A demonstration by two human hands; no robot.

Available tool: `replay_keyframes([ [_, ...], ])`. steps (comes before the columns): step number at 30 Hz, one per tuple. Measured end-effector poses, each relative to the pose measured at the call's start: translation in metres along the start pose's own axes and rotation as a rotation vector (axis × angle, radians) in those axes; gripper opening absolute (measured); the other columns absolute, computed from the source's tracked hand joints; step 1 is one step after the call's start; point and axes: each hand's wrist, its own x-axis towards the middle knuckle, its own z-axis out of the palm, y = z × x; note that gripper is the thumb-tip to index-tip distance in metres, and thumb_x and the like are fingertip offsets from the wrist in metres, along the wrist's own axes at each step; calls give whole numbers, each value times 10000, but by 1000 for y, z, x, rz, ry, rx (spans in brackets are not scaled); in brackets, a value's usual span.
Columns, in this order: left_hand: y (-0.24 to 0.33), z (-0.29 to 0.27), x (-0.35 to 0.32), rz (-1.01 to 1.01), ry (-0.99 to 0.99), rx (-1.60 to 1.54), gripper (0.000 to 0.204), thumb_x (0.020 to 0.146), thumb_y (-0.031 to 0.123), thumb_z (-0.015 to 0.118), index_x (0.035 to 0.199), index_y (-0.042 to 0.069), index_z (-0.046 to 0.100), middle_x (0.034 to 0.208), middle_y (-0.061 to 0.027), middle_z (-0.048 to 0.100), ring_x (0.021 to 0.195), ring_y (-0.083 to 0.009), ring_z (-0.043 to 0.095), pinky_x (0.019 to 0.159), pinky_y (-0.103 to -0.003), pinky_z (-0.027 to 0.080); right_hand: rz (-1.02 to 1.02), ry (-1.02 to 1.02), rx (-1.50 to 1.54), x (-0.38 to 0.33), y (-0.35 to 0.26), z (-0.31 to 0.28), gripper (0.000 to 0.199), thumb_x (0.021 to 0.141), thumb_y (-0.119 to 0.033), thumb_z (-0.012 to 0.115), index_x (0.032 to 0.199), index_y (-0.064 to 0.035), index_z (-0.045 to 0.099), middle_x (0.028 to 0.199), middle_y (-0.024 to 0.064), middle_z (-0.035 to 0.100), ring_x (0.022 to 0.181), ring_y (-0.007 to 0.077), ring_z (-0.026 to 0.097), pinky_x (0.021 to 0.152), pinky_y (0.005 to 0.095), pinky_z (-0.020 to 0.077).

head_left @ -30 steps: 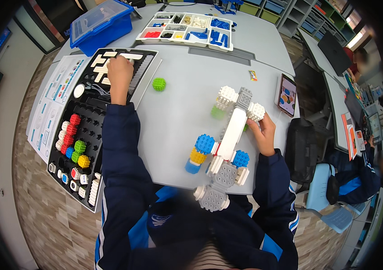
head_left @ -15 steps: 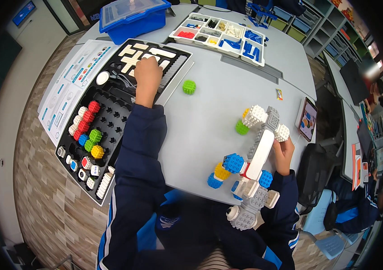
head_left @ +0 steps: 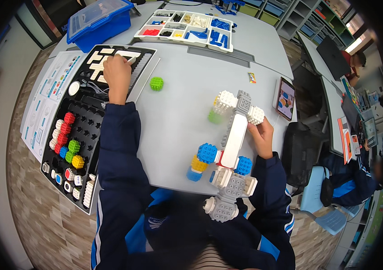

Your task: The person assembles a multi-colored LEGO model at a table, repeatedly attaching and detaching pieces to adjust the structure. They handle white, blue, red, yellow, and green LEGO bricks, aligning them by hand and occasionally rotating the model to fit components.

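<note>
My right hand [head_left: 262,136] grips a model built of knobby blocks [head_left: 235,139] by its white block at the far right. The model has a long white bar on top, grey blocks at both ends and blue, yellow, green and white blocks at its sides. Over the black parts tray [head_left: 93,100], my left hand [head_left: 117,74] has its fingers closed on a white plastic piece [head_left: 131,60], whose end sticks out on the right. Other white pieces [head_left: 98,64] lie in the tray around that hand. A single green block [head_left: 156,83] stands on the table, right of the tray.
Red, white, green, blue and yellow blocks [head_left: 67,135] fill part of the tray. A printed sheet [head_left: 38,108] lies left of it. Farther back are a blue lidded box [head_left: 99,27] and a white sorting tray [head_left: 184,38]. A phone [head_left: 285,99] rests at the right edge.
The whole view has shifted, so the table things sit farther left. My left hand now has a white piece lifted at its fingertips. The right hand keeps its hold on the model.
</note>
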Motion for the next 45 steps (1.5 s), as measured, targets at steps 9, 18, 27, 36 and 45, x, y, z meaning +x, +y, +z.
replay_keyframes([
  [9,94,-71,-76,-177,-829,-1505,179,925,150,725,1056,88,618,958,-41,693,875,-109,632,751,-266,487,20,15,9,-1,4,1,480,956,-80,663,1388,69,514,1277,106,633,1154,160,586,1013,314,444],
  [18,138,-61,-138,-210,-1423,-1582,263,941,242,726,1136,99,623,916,12,681,820,-63,580,741,-194,421,35,4,24,-2,0,1,478,953,-55,654,1391,70,511,1279,110,635,1152,163,589,1014,318,446],
  [27,138,-55,-148,-480,-1618,-1771,268,996,240,656,1172,41,615,848,40,588,745,-55,537,705,-222,452,34,9,-34,-3,-2,1,463,947,-45,648,1381,62,525,1279,110,639,1155,162,593,1011,311,450],
  [36,137,-54,-143,-310,-1607,-1782,246,981,174,665,1161,17,603,885,-14,641,766,-84,586,672,-217,449,31,58,-73,-5,9,-2,439,923,-18,642,1346,66,560,1288,128,650,1181,189,595,1038,327,433],
  [45,148,-15,-167,-156,-1637,-1935,297,987,209,659,1199,1,640,1036,-47,686,932,-116,656,832,-296,550,4,-26,117,-9,67,-27,244,1005,-170,586,1138,31,624,1038,117,675,883,175,623,820,360,518],
])
